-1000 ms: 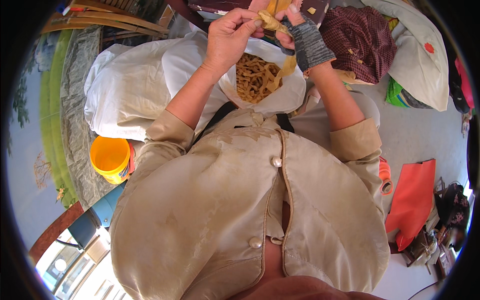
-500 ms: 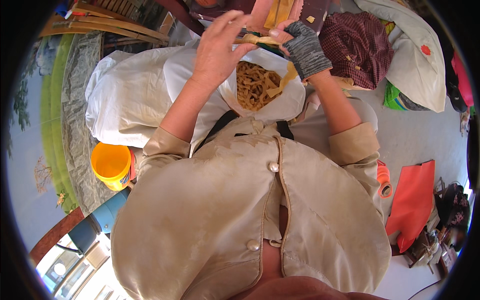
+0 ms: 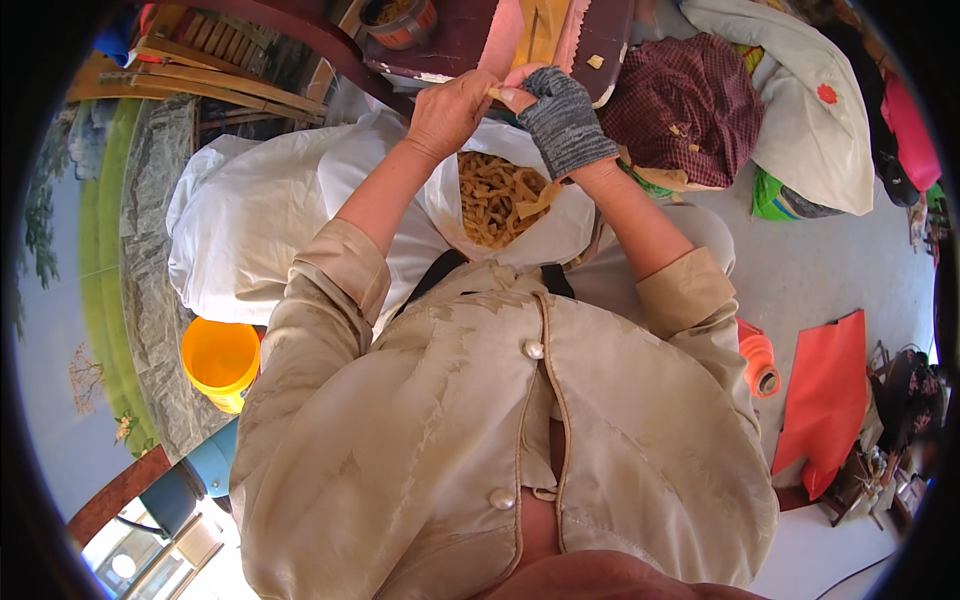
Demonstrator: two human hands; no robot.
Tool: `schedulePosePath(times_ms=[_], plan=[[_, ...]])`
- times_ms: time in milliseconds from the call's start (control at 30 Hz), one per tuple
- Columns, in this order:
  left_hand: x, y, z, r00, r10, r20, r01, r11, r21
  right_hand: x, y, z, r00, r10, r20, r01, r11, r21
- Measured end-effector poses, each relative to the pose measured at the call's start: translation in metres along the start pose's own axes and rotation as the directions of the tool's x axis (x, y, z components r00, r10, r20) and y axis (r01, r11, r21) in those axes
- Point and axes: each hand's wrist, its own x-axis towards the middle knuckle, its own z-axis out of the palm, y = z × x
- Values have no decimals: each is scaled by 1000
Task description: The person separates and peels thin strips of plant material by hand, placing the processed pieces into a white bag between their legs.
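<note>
Above the mouth of a white sack [image 3: 583,215], my two hands meet. Bare and closed, my left hand [image 3: 450,115] pinches one end of a small tan strip [image 3: 495,93]. The other end is between the thumb and fingers of my right hand [image 3: 562,120], which wears a grey fingerless glove. Most of the strip is hidden by my fingers, so its kind is unclear. Inside the sack lie many brownish, twisted pieces [image 3: 490,195]. A flat yellowish strip [image 3: 540,201] rests on them at the right side.
Just beyond my hands stands a dark red chair seat [image 3: 455,52] holding a round tub [image 3: 402,25] and a yellow wooden piece [image 3: 540,35] on pink cloth. A maroon checked cloth [image 3: 685,105] lies to the right. At left is a yellow bucket [image 3: 220,362].
My left hand has gone from spread fingers to a closed grip and drawn in against the right. The long twisted strip between them now shows only as a short bit.
</note>
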Motion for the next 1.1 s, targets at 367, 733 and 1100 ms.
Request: schedulePosePath(times_ms=[367,733,1100], plan=[[46,-4,-10,810,-265,523,517,-99,-850,47,47,-39,996,37,-80,-62,937,-343],[65,-18,13,778,-471,416,558,216,-801,66,57,-32,981,-49,-186,-33,912,-410],[4,9,4,937,-345,-58,308,891,-334,26,31,-38,994,91,-66,-110,653,-750]])
